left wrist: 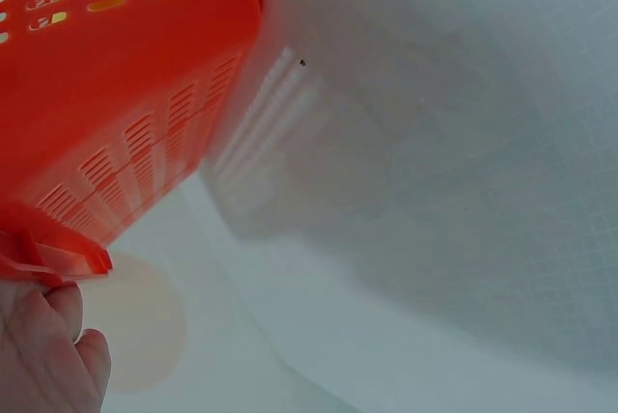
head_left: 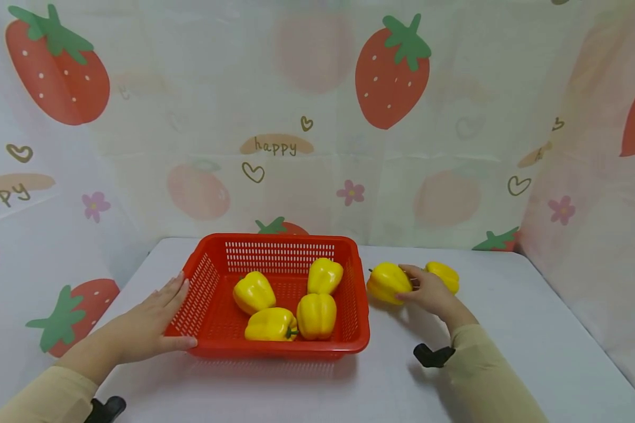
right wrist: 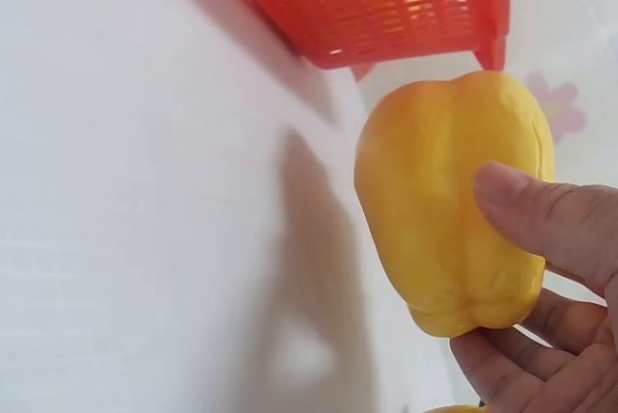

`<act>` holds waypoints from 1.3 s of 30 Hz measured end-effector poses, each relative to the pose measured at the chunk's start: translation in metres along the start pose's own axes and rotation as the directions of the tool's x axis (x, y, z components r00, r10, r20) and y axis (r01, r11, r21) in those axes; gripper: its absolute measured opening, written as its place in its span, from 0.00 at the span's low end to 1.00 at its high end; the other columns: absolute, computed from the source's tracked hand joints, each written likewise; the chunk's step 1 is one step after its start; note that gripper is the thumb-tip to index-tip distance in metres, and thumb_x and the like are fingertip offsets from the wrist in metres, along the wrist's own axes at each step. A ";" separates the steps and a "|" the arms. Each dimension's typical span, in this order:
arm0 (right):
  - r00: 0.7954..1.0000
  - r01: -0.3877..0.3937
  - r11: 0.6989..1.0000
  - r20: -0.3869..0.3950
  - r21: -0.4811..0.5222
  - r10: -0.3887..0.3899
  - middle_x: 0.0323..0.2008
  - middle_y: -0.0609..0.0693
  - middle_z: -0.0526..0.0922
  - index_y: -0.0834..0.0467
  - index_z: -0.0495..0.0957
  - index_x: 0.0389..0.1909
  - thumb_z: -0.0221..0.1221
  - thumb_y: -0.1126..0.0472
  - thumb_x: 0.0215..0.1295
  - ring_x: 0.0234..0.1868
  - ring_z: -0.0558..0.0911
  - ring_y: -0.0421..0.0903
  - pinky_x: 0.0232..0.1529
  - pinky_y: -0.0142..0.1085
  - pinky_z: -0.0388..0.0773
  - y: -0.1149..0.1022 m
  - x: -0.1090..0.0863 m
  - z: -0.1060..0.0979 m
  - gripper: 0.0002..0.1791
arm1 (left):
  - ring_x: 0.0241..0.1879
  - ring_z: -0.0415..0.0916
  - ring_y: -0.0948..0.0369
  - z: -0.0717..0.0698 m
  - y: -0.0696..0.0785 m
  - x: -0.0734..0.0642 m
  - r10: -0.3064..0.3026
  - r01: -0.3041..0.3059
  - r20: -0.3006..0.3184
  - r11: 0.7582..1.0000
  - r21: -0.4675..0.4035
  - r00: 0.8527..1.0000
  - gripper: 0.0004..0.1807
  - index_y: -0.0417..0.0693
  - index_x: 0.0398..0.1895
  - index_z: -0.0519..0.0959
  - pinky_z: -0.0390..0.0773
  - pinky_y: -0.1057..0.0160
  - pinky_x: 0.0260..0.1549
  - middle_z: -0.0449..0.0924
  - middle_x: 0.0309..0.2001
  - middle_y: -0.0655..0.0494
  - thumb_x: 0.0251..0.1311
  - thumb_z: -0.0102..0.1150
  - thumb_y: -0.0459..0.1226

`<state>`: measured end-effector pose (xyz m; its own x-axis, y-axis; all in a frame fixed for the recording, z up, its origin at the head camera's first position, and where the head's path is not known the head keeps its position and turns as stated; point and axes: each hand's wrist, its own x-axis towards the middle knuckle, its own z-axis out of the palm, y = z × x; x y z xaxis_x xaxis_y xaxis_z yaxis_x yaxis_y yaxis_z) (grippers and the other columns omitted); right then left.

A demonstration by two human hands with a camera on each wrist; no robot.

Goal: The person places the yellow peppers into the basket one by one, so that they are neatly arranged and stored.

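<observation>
A red plastic basket (head_left: 275, 346) with slotted walls stands on the table, several yellow bell peppers (head_left: 316, 316) lying inside it. Against its left rim rests my left hand (head_left: 150, 323), fingers straight and thumb at the front corner; the left wrist view catches the basket's outer wall (left wrist: 116, 114) above part of that hand. Just right of the basket, my right hand (head_left: 434, 294) grips a yellow bell pepper (head_left: 388, 283). In the right wrist view the thumb presses the side of this pepper (right wrist: 435, 201), other fingers under its end, and it appears raised off the table.
Another yellow bell pepper (head_left: 444, 276) lies on the white table (head_left: 513, 329) behind the right hand, partly hidden by it. A curtain printed with strawberries (head_left: 394, 70) hangs along the back and both sides.
</observation>
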<state>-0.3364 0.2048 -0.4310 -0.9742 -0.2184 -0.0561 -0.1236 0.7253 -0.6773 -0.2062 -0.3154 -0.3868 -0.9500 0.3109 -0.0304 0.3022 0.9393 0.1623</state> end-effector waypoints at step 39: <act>0.991 0.131 0.990 0.012 -0.043 -0.131 0.56 0.56 0.71 0.53 0.58 0.67 0.65 0.45 0.51 0.56 0.70 0.56 0.57 0.54 0.66 -0.039 -0.011 -0.066 0.43 | 0.67 0.44 0.43 -0.001 0.000 0.000 -0.003 0.003 0.007 1.000 0.017 1.000 0.62 0.38 0.70 0.46 0.51 0.39 0.61 0.43 0.70 0.40 0.41 0.51 0.71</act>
<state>-0.3330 0.2221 -0.3555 -0.9474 -0.3191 0.0245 -0.2584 0.7175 -0.6468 -0.2058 -0.3154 -0.3862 -0.9502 0.3094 -0.0381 0.3010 0.9424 0.1458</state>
